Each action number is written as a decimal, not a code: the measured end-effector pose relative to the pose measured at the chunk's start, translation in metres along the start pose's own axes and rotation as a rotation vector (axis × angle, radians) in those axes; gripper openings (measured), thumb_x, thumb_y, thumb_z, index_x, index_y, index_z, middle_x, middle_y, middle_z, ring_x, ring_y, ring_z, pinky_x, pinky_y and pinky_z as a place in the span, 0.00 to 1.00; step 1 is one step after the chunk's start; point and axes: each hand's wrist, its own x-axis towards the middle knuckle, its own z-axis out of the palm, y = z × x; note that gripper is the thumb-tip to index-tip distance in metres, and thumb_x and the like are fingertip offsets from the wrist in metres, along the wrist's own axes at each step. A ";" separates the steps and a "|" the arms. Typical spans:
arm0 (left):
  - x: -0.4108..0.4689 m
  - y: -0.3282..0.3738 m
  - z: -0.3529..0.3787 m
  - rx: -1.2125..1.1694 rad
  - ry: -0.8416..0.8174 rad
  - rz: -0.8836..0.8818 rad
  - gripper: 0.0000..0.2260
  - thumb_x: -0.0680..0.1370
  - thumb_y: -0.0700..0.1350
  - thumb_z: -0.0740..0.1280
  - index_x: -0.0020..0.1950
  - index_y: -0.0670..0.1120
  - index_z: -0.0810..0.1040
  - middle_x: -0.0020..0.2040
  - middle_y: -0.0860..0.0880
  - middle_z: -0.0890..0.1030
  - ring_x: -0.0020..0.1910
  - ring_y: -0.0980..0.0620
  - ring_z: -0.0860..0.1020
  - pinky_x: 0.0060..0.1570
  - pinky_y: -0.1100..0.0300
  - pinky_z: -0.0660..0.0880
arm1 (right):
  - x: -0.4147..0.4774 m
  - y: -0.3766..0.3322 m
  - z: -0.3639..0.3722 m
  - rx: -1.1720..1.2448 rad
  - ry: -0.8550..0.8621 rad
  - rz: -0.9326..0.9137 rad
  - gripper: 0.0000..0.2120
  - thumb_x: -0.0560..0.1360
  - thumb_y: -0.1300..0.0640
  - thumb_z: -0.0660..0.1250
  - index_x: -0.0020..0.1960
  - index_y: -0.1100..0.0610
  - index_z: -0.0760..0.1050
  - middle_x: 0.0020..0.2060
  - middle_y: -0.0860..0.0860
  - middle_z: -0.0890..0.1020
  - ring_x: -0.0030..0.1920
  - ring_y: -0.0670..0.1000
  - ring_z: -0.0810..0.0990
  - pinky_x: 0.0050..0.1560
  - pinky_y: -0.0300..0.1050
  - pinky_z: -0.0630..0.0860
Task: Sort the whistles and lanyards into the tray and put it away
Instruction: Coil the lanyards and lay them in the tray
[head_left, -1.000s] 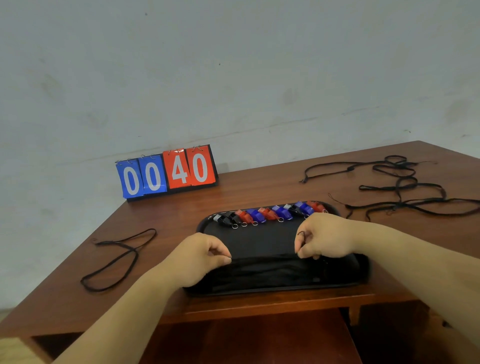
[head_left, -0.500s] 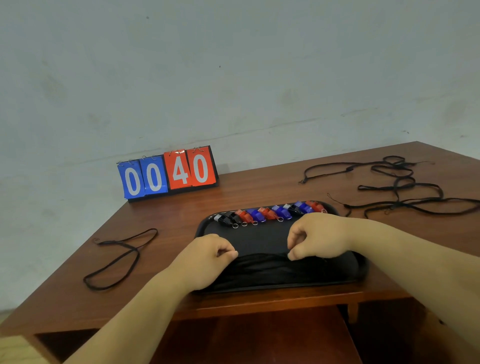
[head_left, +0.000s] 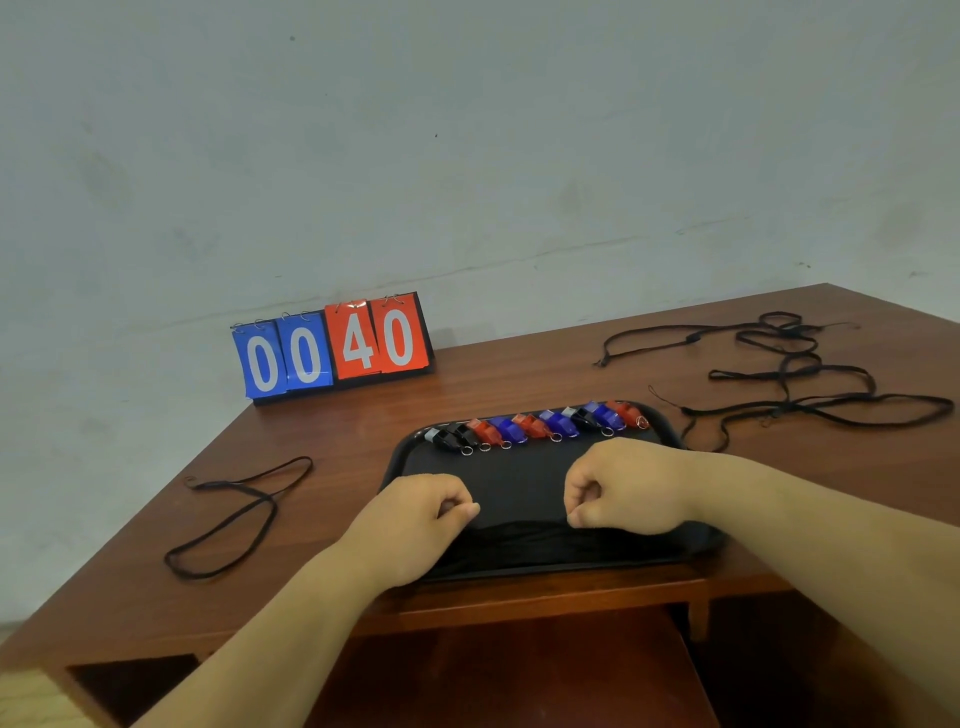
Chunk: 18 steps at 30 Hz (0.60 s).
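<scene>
Your two hands have drawn closer together since a second ago, when they were spread wider over the tray (head_left: 411, 442). Your left grip (head_left: 415, 525) is curled tight, thumb pinched against forefinger at the upper left edge of the lanyard bundle (head_left: 571, 548). Your right grip (head_left: 628, 488) is curled the same way and pinches the bundle's upper edge further right. Black cord on black tray makes the strand between your fingertips hard to pick out. The bundle lies as a soft, matte heap along the near side of the tray, directly under and between both grips. The whistles (head_left: 535, 427), glossy plastic in black, red and blue with small metal rings, sit in a row against the far rim, apart from your knuckles. The tray is a shallow black oblong with rounded corners, resting near the front edge of the reddish wooden worktop (head_left: 519, 379). A loose lanyard (head_left: 234, 514) loops to the left, a lanyard tangle (head_left: 795, 374) sprawls to the right, and a flip scoreboard (head_left: 332, 345) reads 00 and 40.
</scene>
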 end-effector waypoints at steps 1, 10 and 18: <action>0.000 0.000 -0.001 -0.003 -0.001 -0.005 0.07 0.83 0.54 0.65 0.46 0.57 0.79 0.41 0.59 0.80 0.41 0.60 0.78 0.41 0.63 0.72 | -0.001 0.000 -0.001 0.002 -0.001 0.001 0.07 0.79 0.47 0.68 0.53 0.47 0.83 0.48 0.43 0.83 0.50 0.43 0.81 0.58 0.44 0.78; 0.000 -0.003 -0.011 -0.004 0.016 -0.027 0.07 0.82 0.55 0.66 0.47 0.57 0.80 0.41 0.57 0.80 0.41 0.58 0.78 0.40 0.63 0.72 | 0.008 -0.014 -0.015 -0.013 0.022 0.009 0.09 0.79 0.47 0.68 0.57 0.48 0.82 0.50 0.42 0.82 0.52 0.43 0.79 0.60 0.43 0.76; -0.022 -0.036 -0.041 -0.009 0.155 -0.071 0.03 0.81 0.53 0.68 0.48 0.58 0.80 0.46 0.58 0.79 0.45 0.61 0.77 0.46 0.65 0.73 | 0.042 -0.063 -0.020 -0.040 0.031 -0.097 0.17 0.77 0.41 0.70 0.62 0.47 0.79 0.59 0.43 0.80 0.59 0.46 0.78 0.64 0.48 0.75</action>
